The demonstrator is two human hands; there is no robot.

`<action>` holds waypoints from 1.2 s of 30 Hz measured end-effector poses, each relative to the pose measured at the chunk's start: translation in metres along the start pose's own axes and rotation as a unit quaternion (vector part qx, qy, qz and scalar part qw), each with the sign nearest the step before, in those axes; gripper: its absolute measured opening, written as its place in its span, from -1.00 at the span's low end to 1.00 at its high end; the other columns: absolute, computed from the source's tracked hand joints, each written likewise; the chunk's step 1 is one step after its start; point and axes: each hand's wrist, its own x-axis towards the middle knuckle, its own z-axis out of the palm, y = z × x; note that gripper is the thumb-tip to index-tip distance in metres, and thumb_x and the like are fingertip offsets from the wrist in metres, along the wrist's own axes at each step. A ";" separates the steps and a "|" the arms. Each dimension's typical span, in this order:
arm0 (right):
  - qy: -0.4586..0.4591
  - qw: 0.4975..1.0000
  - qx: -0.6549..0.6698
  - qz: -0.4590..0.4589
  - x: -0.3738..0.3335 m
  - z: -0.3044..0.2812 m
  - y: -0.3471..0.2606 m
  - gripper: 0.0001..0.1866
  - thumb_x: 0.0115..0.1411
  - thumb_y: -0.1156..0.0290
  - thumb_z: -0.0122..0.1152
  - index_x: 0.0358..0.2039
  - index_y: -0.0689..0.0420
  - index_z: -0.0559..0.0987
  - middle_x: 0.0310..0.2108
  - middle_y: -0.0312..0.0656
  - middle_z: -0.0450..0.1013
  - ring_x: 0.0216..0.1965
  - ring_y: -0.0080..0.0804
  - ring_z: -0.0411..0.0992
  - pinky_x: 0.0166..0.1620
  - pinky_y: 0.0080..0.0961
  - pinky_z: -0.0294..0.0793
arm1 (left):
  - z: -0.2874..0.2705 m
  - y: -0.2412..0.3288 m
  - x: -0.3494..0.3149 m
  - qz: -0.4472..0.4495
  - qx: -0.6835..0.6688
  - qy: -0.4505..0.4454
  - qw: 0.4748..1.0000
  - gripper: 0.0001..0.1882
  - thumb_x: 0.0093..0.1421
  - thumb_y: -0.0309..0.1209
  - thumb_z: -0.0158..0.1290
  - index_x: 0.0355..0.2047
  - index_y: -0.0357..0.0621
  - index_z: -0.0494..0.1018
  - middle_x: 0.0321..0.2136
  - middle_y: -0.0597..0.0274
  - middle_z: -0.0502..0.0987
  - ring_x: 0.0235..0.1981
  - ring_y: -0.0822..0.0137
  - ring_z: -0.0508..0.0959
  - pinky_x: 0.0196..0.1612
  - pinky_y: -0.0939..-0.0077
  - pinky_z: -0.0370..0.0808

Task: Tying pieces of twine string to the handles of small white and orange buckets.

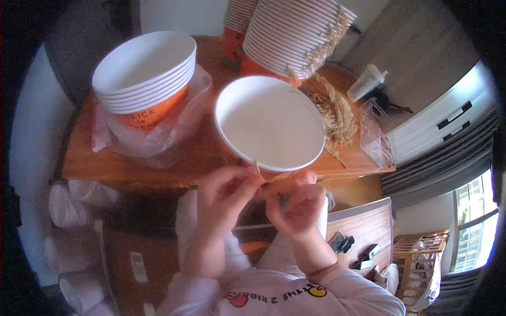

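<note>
A large paper bucket [270, 121], white inside, stands at the near edge of the wooden table with its mouth tilted toward me. My left hand [225, 196] is at its near rim, thumb and fingers pinched on a thin tan cord [256, 166] that shows just below the rim. Close beside it, my right hand [297, 204] has its fingers curled in a pinch at the same spot. Most of the cord is hidden by my fingers, and the bucket's outside is mostly out of sight.
Nested orange-and-white buckets [145, 76] sit in clear plastic at left. A tall stack [295, 39] with cords along its side stands behind. Right of my bucket lie a tan cord bundle [337, 116], a plastic cup [367, 82] and a clear box [373, 134].
</note>
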 end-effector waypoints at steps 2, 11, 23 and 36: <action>-0.006 1.000 -0.021 -0.002 0.001 -0.005 0.003 -0.50 -0.10 0.63 0.35 -0.30 0.02 0.19 -0.39 -0.37 0.57 -0.38 -0.41 0.40 -0.11 -0.37 0.14 | 0.002 0.002 0.002 0.007 0.033 -0.005 0.999 -0.87 0.09 -0.44 0.20 -0.39 -0.24 0.56 -0.45 0.26 0.60 -0.49 0.56 0.49 -0.45 0.69 0.37; -0.010 0.995 -0.093 0.022 0.001 -0.011 -0.003 -0.53 -0.13 0.60 0.38 -0.33 0.02 0.25 -0.40 -0.40 0.57 -0.44 -0.39 0.35 -0.16 -0.36 0.14 | -0.007 0.015 0.001 -0.010 0.123 -0.063 0.990 -0.84 -0.01 -0.47 0.29 -0.42 -0.28 0.59 -0.50 0.26 0.60 -0.53 0.54 0.51 -0.44 0.67 0.40; -0.005 0.997 -0.053 0.059 0.002 -0.013 -0.005 -0.75 -0.23 0.48 0.40 -0.44 -0.05 0.65 -0.51 -0.48 0.44 -0.45 -0.49 0.28 -0.20 -0.44 0.13 | -0.004 0.009 -0.005 -0.038 0.069 -0.066 0.995 -0.83 0.05 -0.44 0.25 -0.34 -0.22 0.57 -0.41 0.32 0.57 -0.37 0.55 0.51 -0.22 0.63 0.44; -0.100 0.991 -0.083 -0.041 0.012 -0.029 -0.002 -0.57 -0.11 0.47 0.43 -0.21 -0.03 0.44 -0.30 -0.36 0.46 -0.24 -0.38 0.39 -0.18 -0.32 0.13 | 0.003 0.000 -0.008 0.031 0.178 0.004 0.983 -0.87 0.23 -0.41 0.09 -0.30 -0.21 0.47 -0.45 0.41 0.48 -0.46 0.62 0.38 -0.43 0.76 0.26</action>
